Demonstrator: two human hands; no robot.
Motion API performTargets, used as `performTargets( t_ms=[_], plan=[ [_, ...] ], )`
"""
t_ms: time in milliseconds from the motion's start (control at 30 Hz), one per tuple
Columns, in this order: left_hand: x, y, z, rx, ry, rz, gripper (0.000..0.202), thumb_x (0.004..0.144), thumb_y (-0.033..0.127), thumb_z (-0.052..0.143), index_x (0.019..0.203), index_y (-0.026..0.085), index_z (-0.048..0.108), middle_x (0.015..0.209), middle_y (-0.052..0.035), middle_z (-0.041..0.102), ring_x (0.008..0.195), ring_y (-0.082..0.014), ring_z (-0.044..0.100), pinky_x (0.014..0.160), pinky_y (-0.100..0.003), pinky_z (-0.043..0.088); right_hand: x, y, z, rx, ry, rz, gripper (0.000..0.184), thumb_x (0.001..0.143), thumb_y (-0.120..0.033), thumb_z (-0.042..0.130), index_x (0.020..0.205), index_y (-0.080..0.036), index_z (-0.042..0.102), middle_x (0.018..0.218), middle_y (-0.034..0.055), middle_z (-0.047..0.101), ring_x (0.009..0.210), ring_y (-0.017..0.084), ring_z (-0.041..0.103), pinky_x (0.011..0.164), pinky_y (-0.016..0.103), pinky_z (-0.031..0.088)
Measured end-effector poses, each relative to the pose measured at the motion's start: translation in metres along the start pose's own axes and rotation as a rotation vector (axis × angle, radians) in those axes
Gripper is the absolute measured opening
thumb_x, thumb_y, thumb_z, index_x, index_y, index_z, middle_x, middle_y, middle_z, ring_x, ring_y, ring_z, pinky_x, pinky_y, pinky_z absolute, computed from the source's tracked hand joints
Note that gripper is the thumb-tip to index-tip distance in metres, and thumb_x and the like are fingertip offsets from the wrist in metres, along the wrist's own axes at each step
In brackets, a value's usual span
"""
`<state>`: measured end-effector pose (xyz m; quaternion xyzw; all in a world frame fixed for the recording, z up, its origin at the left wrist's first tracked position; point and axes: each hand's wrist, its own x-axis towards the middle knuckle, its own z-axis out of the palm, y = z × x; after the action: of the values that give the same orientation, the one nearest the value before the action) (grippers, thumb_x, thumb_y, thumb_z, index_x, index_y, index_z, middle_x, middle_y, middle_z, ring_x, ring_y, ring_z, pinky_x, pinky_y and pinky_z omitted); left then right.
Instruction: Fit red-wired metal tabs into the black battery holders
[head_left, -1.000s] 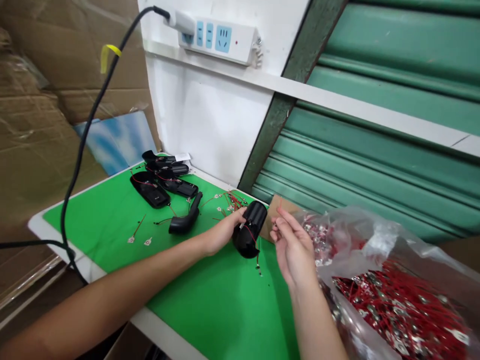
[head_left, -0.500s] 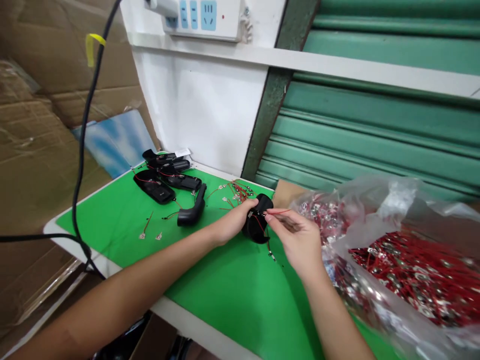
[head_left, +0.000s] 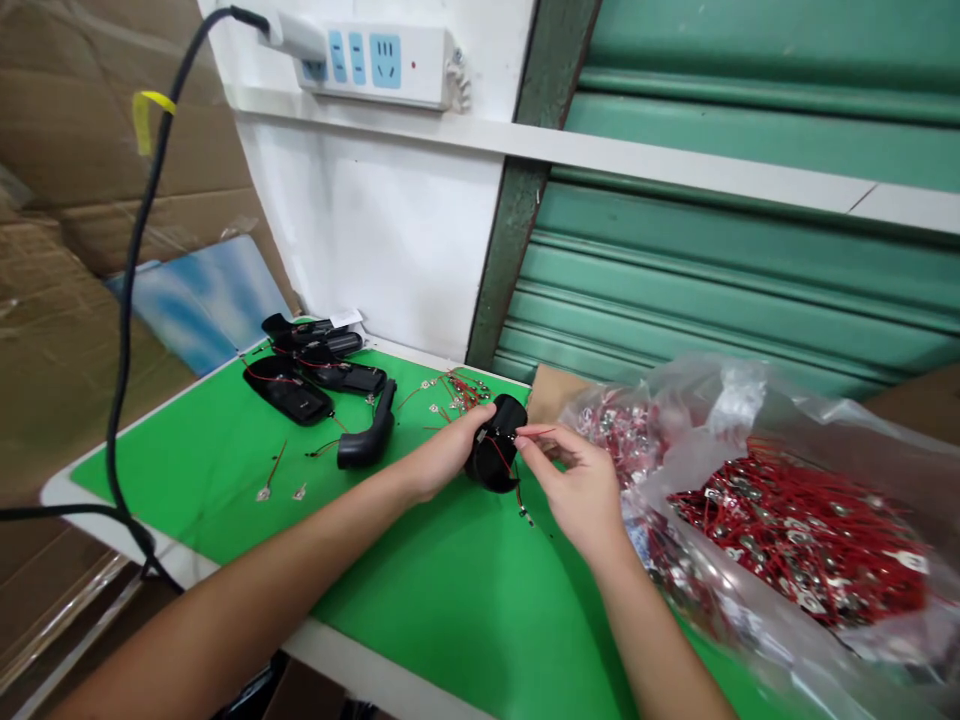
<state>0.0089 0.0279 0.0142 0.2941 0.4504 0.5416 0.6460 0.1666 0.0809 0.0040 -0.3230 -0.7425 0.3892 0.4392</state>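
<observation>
My left hand (head_left: pixel 444 455) grips a round black plastic housing (head_left: pixel 495 458) and holds it just above the green mat (head_left: pixel 420 590). A red wire with a small metal terminal trails down from the housing. My right hand (head_left: pixel 574 485) pinches a thin red wire (head_left: pixel 534 433) between thumb and forefinger, its end touching the top of the housing. Both hands are closed on what they hold.
A clear plastic bag (head_left: pixel 780 530) full of red wires with metal terminals lies at the right. Several black housings (head_left: pixel 315 365) and a black curved part (head_left: pixel 367 440) lie at the mat's far left, with loose wires (head_left: pixel 454 388) nearby. A power strip (head_left: pixel 375 65) with a black cable (head_left: pixel 127 290) hangs above.
My right hand came in from the bag side to the housing and now pinches a red wire against it. The view has shifted slightly; my left hand keeps its grip.
</observation>
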Motion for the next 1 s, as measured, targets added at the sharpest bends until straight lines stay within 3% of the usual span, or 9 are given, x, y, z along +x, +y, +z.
performTargets(
  t_ms=[100, 300, 433, 567, 667, 767, 867, 1000],
  plan=[
    [-0.0018, 0.0016, 0.0022, 0.017, 0.01, -0.039, 0.044, 0.101, 0.045, 0.041, 0.104, 0.012, 0.071, 0.085, -0.0028, 0.071, 0.078, -0.0147, 0.059, 0.076, -0.025, 0.043, -0.0008, -0.0007, 0.0004, -0.004, -0.008, -0.007, 0.017, 0.085, -0.033, 0.069, 0.088, -0.021, 0.08, 0.083, 0.0055, 0.076, 0.068, 0.017, 0.066, 0.061, 0.028, 0.05],
    [-0.0012, -0.0011, -0.0005, 0.014, -0.031, 0.008, 0.044, 0.093, 0.053, 0.057, 0.108, 0.013, 0.07, 0.095, -0.0028, 0.074, 0.088, -0.0173, 0.062, 0.081, -0.027, 0.043, -0.0011, -0.0046, -0.0007, -0.013, -0.015, -0.04, 0.015, 0.086, -0.031, 0.068, 0.087, -0.022, 0.08, 0.084, 0.005, 0.075, 0.07, 0.017, 0.066, 0.061, 0.027, 0.051],
    [-0.0017, 0.0002, -0.0005, 0.001, -0.037, -0.031, 0.046, 0.095, 0.052, 0.052, 0.108, 0.013, 0.07, 0.095, -0.0044, 0.073, 0.092, -0.0186, 0.062, 0.084, -0.028, 0.044, -0.0006, -0.0037, -0.0015, -0.027, -0.035, -0.07, 0.014, 0.087, -0.03, 0.068, 0.086, -0.023, 0.081, 0.086, 0.0054, 0.074, 0.075, 0.017, 0.066, 0.064, 0.028, 0.052],
    [-0.0028, 0.0015, 0.0003, 0.038, 0.048, -0.029, 0.035, 0.095, 0.037, 0.047, 0.109, 0.014, 0.069, 0.092, -0.0032, 0.07, 0.086, -0.017, 0.059, 0.081, -0.027, 0.043, -0.0006, -0.001, -0.0011, -0.024, -0.039, -0.069, 0.013, 0.086, -0.029, 0.07, 0.087, -0.023, 0.081, 0.085, 0.0045, 0.072, 0.07, 0.015, 0.063, 0.061, 0.027, 0.05],
    [-0.0035, 0.0008, -0.0003, 0.13, 0.083, 0.057, 0.032, 0.084, 0.022, 0.052, 0.112, 0.015, 0.067, 0.101, -0.0032, 0.068, 0.095, -0.0178, 0.058, 0.087, -0.027, 0.043, -0.0015, -0.0013, -0.0003, -0.031, -0.042, -0.064, 0.013, 0.086, -0.029, 0.07, 0.087, -0.024, 0.082, 0.087, 0.0048, 0.071, 0.075, 0.016, 0.065, 0.062, 0.027, 0.051],
    [-0.0048, 0.001, -0.0006, 0.236, 0.074, 0.14, 0.04, 0.082, 0.019, 0.056, 0.121, 0.014, 0.06, 0.112, -0.0053, 0.066, 0.107, -0.0198, 0.056, 0.095, -0.028, 0.043, -0.0028, -0.004, 0.0005, 0.002, -0.068, -0.055, 0.014, 0.086, -0.029, 0.068, 0.089, -0.025, 0.082, 0.094, 0.0058, 0.069, 0.083, 0.017, 0.066, 0.064, 0.026, 0.052],
    [-0.0061, 0.0018, -0.0004, 0.329, 0.047, 0.192, 0.044, 0.086, 0.022, 0.055, 0.129, 0.013, 0.053, 0.117, -0.0078, 0.063, 0.111, -0.0213, 0.055, 0.099, -0.03, 0.044, -0.0042, -0.0051, 0.002, 0.035, -0.005, -0.026, 0.022, 0.087, -0.03, 0.066, 0.105, -0.024, 0.078, 0.108, 0.0074, 0.065, 0.086, 0.016, 0.066, 0.067, 0.027, 0.055],
    [-0.006, 0.0001, -0.0015, 0.42, -0.012, 0.269, 0.043, 0.09, 0.024, 0.052, 0.132, 0.012, 0.047, 0.123, -0.0102, 0.062, 0.117, -0.0227, 0.054, 0.106, -0.034, 0.043, -0.0071, 0.0, 0.0074, 0.057, 0.074, 0.06, 0.05, 0.087, -0.032, 0.066, 0.136, -0.024, 0.059, 0.124, 0.0109, 0.064, 0.094, 0.019, 0.067, 0.075, 0.032, 0.058]
  ],
)
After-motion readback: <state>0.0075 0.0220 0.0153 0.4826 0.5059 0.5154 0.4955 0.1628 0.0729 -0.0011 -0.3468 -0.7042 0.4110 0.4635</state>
